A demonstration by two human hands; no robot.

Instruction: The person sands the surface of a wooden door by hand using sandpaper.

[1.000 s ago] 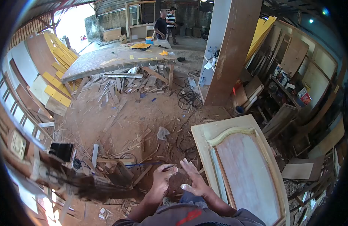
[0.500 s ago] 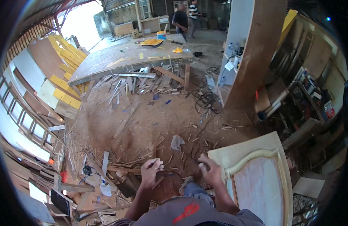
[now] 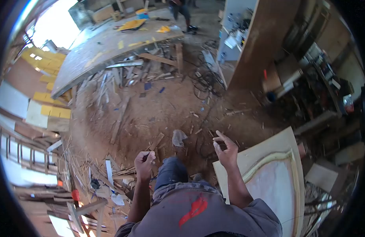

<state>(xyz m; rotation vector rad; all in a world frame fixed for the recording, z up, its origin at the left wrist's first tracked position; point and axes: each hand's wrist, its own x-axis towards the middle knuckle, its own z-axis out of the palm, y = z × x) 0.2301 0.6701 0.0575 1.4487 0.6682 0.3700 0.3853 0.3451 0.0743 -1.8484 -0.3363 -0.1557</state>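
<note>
My left hand is raised in front of my body with its fingers curled in and the tips close to the thumb. Whether anything small sits inside it I cannot make out. My right hand hangs in the air, its fingers apart and nothing in it. Just below and right of that hand lies a pale wooden panel with a curved raised moulding. The hand appears apart from the panel. A crumpled clear plastic bag rests on the dirt floor between and beyond my hands.
A large worktable stands ahead, bearing a yellow-stained tray. Wood scraps lie under it. Tangled cables lie beside a tall cabinet. Yellow boards lean at left. Another person is at the back.
The view has tilted down and shifted, and one of my legs has come forward. My right hand has risen, its fingers more stretched out. My left hand stays curled.
</note>
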